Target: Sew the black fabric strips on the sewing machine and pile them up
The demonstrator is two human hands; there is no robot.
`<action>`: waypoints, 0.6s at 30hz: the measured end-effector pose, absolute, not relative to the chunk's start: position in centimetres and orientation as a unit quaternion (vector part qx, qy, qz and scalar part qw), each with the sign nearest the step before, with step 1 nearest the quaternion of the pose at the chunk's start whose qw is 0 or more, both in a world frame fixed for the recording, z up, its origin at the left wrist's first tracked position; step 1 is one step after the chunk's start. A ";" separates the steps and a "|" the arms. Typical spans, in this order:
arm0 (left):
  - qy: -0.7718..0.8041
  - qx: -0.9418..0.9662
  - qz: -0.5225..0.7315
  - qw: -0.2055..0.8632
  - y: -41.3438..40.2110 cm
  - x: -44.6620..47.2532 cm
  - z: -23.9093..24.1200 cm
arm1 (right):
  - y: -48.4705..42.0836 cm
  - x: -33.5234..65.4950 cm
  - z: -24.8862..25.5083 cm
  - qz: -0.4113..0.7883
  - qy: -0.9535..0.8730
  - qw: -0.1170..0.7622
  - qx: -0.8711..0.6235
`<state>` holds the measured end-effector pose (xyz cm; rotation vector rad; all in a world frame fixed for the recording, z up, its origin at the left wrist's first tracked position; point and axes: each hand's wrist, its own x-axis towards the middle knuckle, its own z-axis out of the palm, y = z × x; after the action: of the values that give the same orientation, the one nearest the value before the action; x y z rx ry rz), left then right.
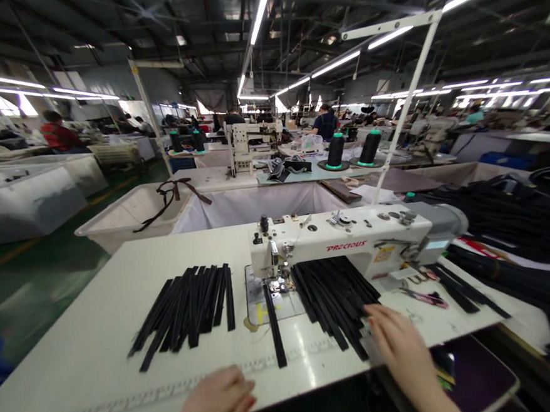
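A white sewing machine (347,238) stands on a white table (78,351). One black strip (275,328) lies under its needle and runs toward me. My right hand (398,345) rests flat, fingers stretched out, on the near end of a pile of black strips (333,296) beneath the machine arm. My left hand (218,404) lies at the table's front edge with its fingers curled under, beside a printed ruler; nothing shows in it. A second fan of black strips (188,309) lies to the left of the needle.
Pink scissors (427,297) lie right of the machine. Heaps of black strips (516,227) fill the right side. A white bin (129,216) with a dark strap stands behind the table. Thread cones (336,151), other machines and people sit farther back.
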<state>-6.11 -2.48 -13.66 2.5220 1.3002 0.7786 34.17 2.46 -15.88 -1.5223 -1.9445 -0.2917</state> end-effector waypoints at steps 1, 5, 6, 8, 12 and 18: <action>0.448 0.854 0.251 0.084 -0.8 -6.2 -13.0 | 1.5 31.1 -15.6 -0.085 -0.783 0.325 -0.523; 0.427 0.879 0.213 0.016 5.7 -5.0 -12.9 | -0.6 21.1 -15.5 -0.016 -0.882 0.261 -0.392; 0.427 0.883 0.197 0.010 6.9 -4.6 -13.4 | -0.6 19.9 -15.8 -0.008 -0.889 0.253 -0.382; 0.427 0.888 0.170 0.003 8.4 -3.9 -14.6 | -0.3 18.8 -16.7 -0.013 -0.894 0.247 -0.372; 0.414 0.895 0.168 -0.014 8.8 -3.6 -16.2 | 0.0 19.9 -19.1 -0.078 -0.895 0.264 -0.350; 0.399 0.903 0.160 -0.021 8.8 -3.8 -16.0 | 0.3 20.4 -19.6 -0.163 -0.882 0.310 -0.315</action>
<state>-3.76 8.77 -15.95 2.8751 1.2693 0.5104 20.35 0.31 -19.62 -0.8314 -2.3298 -0.4313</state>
